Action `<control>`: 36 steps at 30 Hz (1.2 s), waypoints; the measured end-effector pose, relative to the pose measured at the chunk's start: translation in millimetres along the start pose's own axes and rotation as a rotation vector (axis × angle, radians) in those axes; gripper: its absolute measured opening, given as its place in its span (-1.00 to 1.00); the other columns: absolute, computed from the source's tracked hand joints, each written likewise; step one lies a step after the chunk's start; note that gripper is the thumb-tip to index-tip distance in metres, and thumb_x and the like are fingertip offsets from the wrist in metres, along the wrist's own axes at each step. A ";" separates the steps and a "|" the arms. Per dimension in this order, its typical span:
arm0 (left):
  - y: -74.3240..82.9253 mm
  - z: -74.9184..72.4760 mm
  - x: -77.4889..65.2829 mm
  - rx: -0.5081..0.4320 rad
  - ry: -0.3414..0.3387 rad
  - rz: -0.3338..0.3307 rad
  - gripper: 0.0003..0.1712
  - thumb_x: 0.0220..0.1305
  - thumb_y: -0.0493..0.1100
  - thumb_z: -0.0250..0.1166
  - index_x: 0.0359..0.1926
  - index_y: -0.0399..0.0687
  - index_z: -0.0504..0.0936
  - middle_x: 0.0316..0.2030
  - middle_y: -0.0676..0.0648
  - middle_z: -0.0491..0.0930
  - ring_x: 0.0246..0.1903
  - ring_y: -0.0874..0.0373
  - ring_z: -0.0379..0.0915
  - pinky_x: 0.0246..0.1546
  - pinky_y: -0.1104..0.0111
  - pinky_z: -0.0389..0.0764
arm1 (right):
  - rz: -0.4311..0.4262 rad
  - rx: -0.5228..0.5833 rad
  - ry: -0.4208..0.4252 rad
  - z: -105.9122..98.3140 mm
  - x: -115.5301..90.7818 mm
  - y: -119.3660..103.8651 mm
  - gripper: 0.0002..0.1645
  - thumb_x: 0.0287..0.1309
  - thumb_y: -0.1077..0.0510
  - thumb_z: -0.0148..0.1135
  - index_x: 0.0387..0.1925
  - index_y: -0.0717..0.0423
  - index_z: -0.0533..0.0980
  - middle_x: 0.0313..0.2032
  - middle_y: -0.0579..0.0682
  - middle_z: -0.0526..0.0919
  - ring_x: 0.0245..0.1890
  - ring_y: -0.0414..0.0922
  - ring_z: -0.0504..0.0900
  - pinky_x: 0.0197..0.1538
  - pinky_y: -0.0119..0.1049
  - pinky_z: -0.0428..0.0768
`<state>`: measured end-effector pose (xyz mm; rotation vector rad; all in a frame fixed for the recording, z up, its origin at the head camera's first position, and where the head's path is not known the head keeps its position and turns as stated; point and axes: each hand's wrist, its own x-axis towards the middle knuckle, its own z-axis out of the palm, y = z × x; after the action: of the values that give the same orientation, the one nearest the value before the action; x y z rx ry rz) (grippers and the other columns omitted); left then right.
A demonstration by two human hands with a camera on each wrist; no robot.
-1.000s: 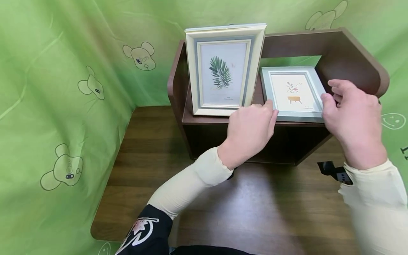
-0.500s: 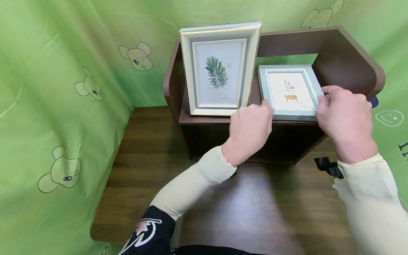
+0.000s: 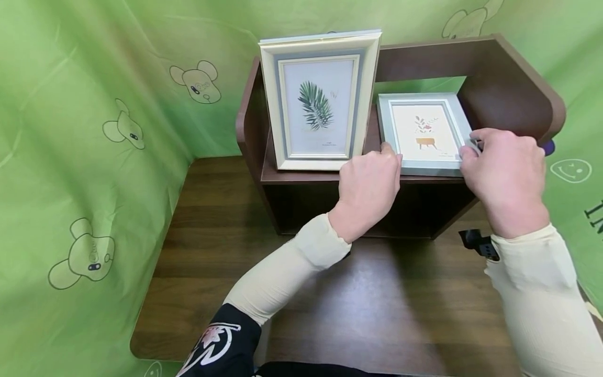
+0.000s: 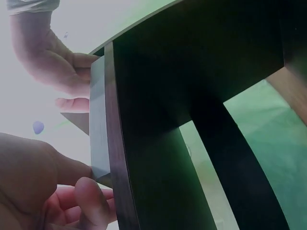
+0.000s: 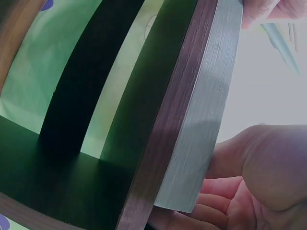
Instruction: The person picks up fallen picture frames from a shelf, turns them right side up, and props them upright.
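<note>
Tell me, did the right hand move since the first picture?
Yes, a little: the right hand moved left, away from the shelf's right wall, to the pale blue frame.

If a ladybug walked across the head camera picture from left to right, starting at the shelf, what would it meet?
Shelf's left side → cream leaf frame → left hand → pale blue frame → right hand → smiley drawing.
</note>
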<state>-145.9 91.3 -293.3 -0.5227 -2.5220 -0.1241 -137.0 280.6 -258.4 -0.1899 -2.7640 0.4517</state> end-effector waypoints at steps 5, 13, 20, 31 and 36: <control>-1.9 1.4 1.4 -0.021 -0.019 -0.009 -0.68 0.46 0.05 0.01 -0.40 0.10 0.56 -0.70 0.14 0.52 -0.72 0.16 0.51 -0.81 0.39 0.34 | -0.007 0.012 0.030 2.9 -0.7 -0.7 -0.54 0.29 0.11 0.00 0.05 0.33 0.57 -0.14 0.45 0.61 -0.28 0.53 0.43 -0.32 0.25 0.29; -5.5 3.2 -0.7 -0.089 -0.057 -0.026 -0.70 0.47 0.06 0.00 -0.32 0.10 0.57 -0.67 0.14 0.54 -0.71 0.14 0.49 -0.82 0.35 0.31 | -0.019 0.038 0.080 9.3 -5.2 0.7 -0.58 0.27 0.12 0.03 -0.03 0.33 0.61 -0.20 0.39 0.65 -0.35 0.50 0.44 -0.32 0.20 0.25; -8.5 3.1 -4.0 -0.111 -0.063 -0.016 -0.60 0.49 0.06 -0.03 0.13 0.08 0.60 -0.58 0.14 0.62 -0.67 0.18 0.51 -0.81 0.37 0.28 | 0.008 0.094 0.107 13.4 -8.2 0.0 -0.58 0.28 0.12 0.04 -0.02 0.34 0.61 -0.18 0.41 0.64 -0.31 0.46 0.41 -0.26 0.19 0.19; -12.0 3.1 -11.6 -0.127 0.009 0.009 -0.57 0.48 0.04 0.00 0.23 0.05 0.56 -0.58 0.17 0.59 -0.66 0.19 0.52 -0.77 0.39 0.28 | 0.060 0.192 0.194 16.9 -14.5 -2.1 -0.59 0.24 0.12 0.06 -0.03 0.29 0.64 -0.19 0.33 0.68 -0.20 0.37 0.43 -0.20 0.00 0.21; -13.5 2.8 -13.9 -0.154 0.015 0.021 -0.56 0.48 0.03 0.02 0.23 0.02 0.56 -0.53 0.17 0.58 -0.67 0.20 0.49 -0.77 0.42 0.24 | 0.094 0.216 0.280 19.7 -18.4 -1.6 -0.62 0.19 0.11 0.11 -0.06 0.17 0.69 -0.21 0.18 0.73 -0.46 -0.42 0.41 -0.40 -0.39 0.13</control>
<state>-141.8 74.7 -302.9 -0.6073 -2.5038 -0.3156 -126.6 270.1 -281.0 -0.3064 -2.4209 0.6876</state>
